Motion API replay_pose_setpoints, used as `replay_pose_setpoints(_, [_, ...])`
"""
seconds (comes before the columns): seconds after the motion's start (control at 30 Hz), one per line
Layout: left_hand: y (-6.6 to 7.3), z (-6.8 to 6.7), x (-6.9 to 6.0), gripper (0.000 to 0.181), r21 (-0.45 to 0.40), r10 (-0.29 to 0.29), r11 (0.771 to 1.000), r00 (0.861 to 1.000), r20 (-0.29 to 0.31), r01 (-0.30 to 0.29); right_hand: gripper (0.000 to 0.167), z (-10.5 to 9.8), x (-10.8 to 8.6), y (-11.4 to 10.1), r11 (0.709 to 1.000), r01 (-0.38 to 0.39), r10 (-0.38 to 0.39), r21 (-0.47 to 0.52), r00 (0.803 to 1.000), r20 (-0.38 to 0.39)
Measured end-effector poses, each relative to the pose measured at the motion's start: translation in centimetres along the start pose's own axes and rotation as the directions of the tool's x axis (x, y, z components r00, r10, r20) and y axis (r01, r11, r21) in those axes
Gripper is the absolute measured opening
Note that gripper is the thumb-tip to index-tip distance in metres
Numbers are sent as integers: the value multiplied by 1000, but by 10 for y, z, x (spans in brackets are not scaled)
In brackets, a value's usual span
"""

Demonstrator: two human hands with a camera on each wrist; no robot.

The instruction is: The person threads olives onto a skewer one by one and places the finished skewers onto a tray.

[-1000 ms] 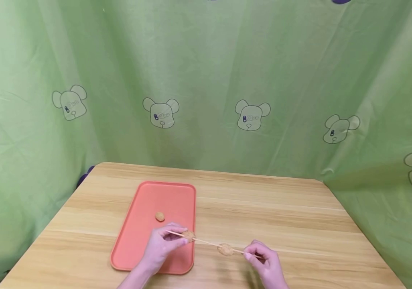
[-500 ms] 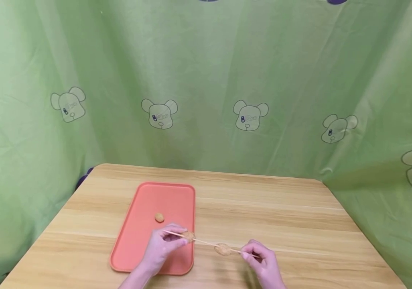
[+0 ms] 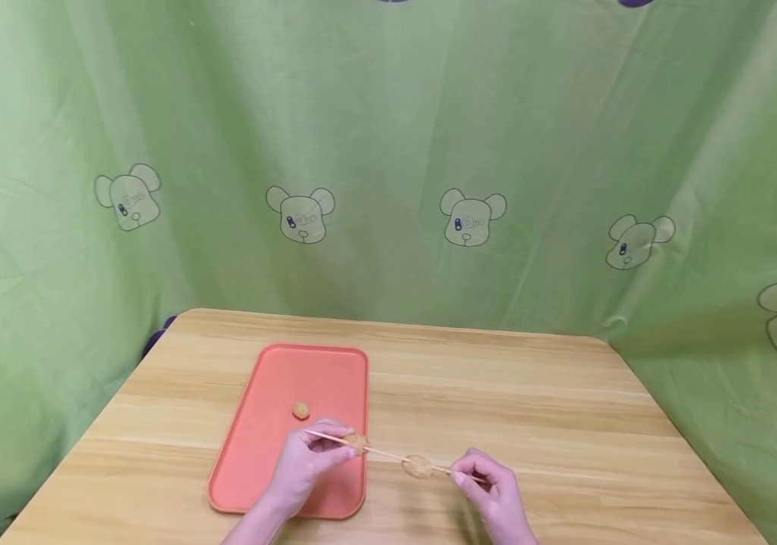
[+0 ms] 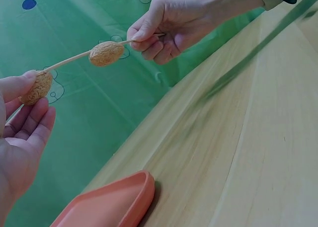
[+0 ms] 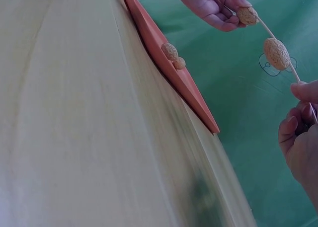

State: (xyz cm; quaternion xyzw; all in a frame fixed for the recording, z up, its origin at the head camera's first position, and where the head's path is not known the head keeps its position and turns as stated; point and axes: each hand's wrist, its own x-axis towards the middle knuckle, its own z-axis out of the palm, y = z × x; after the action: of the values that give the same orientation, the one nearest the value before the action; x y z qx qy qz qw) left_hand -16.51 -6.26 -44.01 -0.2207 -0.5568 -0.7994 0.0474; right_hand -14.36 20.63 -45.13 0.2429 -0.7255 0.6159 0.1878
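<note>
Skewer (image 3: 384,453) is up off the desk (image 3: 497,401), strung between two hands set apart. Right hand (image 3: 495,493) pinches its right end; one brown wrinkled ball (image 3: 418,466) sits on the stick just beside those fingers. Left hand (image 3: 298,468) pinches a second ball (image 3: 356,443) at the other end. Beyond: red tray (image 3: 286,371), two loose balls (image 5: 169,51) touching on it per right wrist view. Green curtain (image 3: 388,113) behind.

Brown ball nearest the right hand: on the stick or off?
On: the stick shows on both sides of the brown ball, with the right hand pinching one end.
</note>
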Motion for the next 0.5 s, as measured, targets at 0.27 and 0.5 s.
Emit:
replay_pose_setpoints(0.27, [0,1,3,25,15,2,1000,1000,3,-2,16,1,3,-1,1000,-5,5,20,1000,-7])
replay_pose_setpoints(0.5, [0,1,4,26,35,-4,999,1000,4,4,19,4,5,0,999,-9,9,37,1000,-4])
